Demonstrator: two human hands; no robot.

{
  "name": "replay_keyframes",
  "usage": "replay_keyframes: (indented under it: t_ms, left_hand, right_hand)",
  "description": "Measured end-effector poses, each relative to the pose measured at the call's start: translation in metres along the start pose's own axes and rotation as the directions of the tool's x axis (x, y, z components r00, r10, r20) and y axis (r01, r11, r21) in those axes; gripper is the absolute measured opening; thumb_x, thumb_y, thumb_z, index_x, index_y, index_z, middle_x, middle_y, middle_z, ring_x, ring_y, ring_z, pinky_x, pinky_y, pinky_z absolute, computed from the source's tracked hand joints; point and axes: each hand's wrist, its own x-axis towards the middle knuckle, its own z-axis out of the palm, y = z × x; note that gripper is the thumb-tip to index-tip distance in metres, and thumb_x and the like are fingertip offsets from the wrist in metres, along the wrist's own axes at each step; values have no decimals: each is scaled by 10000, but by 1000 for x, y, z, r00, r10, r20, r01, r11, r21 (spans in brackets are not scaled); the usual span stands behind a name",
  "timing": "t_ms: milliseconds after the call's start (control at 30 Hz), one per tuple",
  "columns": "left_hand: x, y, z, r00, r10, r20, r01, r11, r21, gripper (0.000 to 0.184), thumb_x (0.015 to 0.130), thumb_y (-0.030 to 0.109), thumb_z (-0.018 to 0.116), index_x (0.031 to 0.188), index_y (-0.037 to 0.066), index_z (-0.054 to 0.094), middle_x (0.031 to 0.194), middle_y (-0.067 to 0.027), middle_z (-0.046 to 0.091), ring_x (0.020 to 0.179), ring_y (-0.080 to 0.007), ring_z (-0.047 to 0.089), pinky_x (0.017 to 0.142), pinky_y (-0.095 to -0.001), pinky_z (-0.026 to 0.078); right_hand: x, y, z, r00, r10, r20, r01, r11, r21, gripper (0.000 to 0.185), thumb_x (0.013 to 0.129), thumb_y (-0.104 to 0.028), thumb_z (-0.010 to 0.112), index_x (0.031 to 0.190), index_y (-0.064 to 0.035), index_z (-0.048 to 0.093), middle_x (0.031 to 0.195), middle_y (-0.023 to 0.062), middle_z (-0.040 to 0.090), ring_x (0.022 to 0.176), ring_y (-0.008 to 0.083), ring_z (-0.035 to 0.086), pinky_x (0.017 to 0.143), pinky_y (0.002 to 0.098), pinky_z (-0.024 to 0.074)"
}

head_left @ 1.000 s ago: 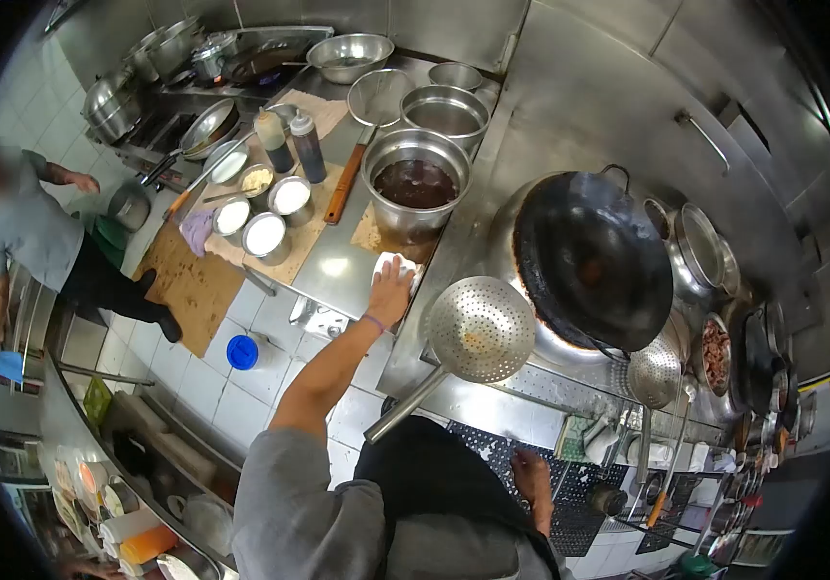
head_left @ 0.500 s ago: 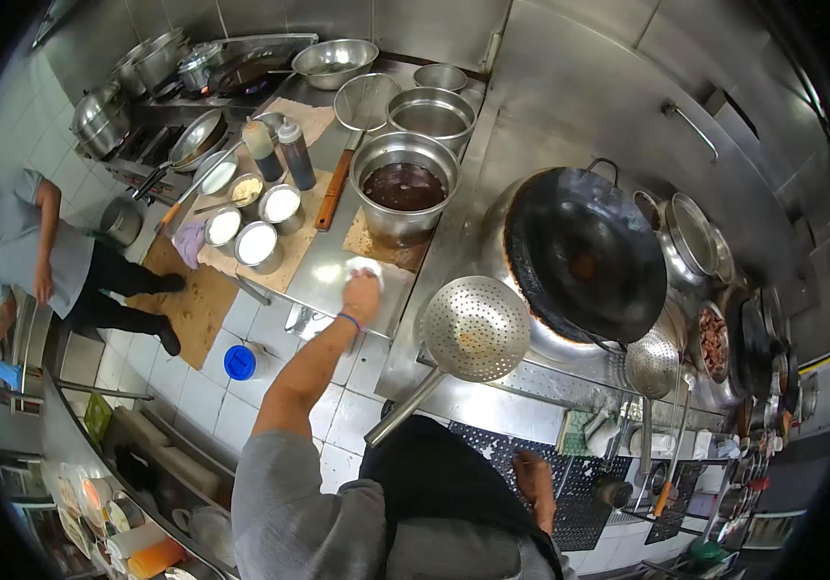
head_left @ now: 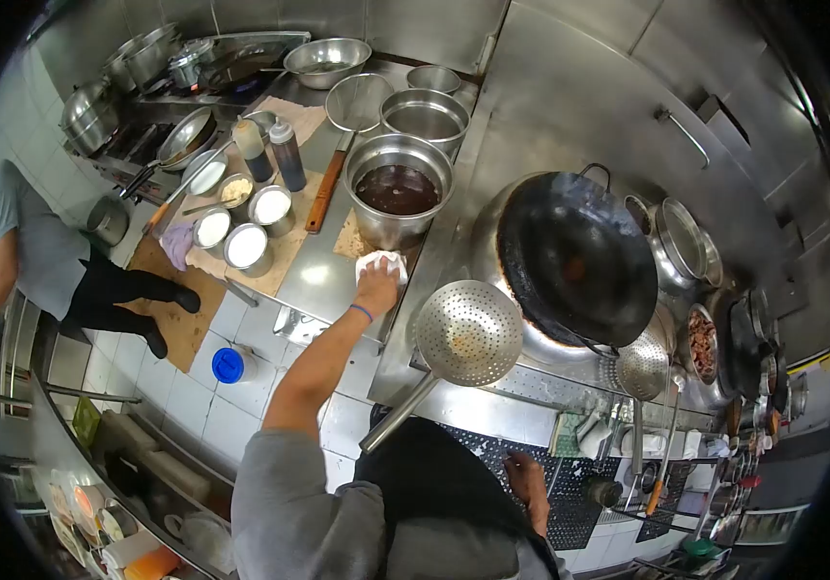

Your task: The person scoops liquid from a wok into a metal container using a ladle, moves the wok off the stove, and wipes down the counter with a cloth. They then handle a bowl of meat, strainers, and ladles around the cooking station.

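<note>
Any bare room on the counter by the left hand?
Bare steel counter lies between the tan mat, the long wooden handle and the white cloth under the left hand. A narrower steel strip runs between the pot and wok. Crowded: the tan mat, packed with tubs and squeeze bottles.

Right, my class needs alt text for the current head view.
A person's left hand holds a white cloth on a steel counter, close to a pot of dark liquid. The right hand hangs low; right of the cloth are a strainer and a black wok.
</note>
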Motion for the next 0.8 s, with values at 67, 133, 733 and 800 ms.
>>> replay_keyframes:
  t_ms: [67, 133, 733, 800]
  left_hand:
    - [-18, -2, -17, 999, 39, 0, -38, 994, -103, 530, 885, 198, 577, 1409, 149, 516, 1542, -205, 346, 1371, -453, 358, 1106, -594, 318]
    - [-23, -9, -14, 994, 90, -63, -96, 990, -107, 528, 878, 196, 592, 1394, 111, 519, 1527, -213, 363, 1362, -447, 370, 1103, -577, 333]
    - [-4, -45, -5, 933, -208, -293, 180, 976, -120, 475, 872, 348, 674, 1260, 79, 624, 1422, -132, 482, 1349, -349, 383, 1075, -599, 311]
    - [-19, -47, -28, 930, -257, -263, 220, 962, -163, 464, 865, 376, 681, 1255, 127, 639, 1361, -124, 511, 1332, -336, 379, 1060, -660, 279]
  right_hand:
    - [-1, -2, -5, 999, 40, -13, -40, 998, 39, 337, 887, -220, 664, 1162, -26, 689, 1021, 223, 712, 950, 350, 705, 829, 408, 555]
    - [-3, -2, -4, 996, 88, -7, -88, 996, 24, 327, 887, -214, 654, 1150, -24, 696, 1054, 228, 704, 960, 344, 703, 835, 402, 556]
    - [13, -6, -2, 999, -46, -23, 46, 999, 1, 331, 905, -203, 644, 1180, -20, 674, 1030, 217, 712, 954, 338, 707, 830, 407, 557]
    - [4, -5, -1, 1000, -8, -1, 8, 1000, 6, 322, 899, -189, 647, 1169, -17, 677, 1024, 219, 711, 954, 345, 704, 832, 411, 554]
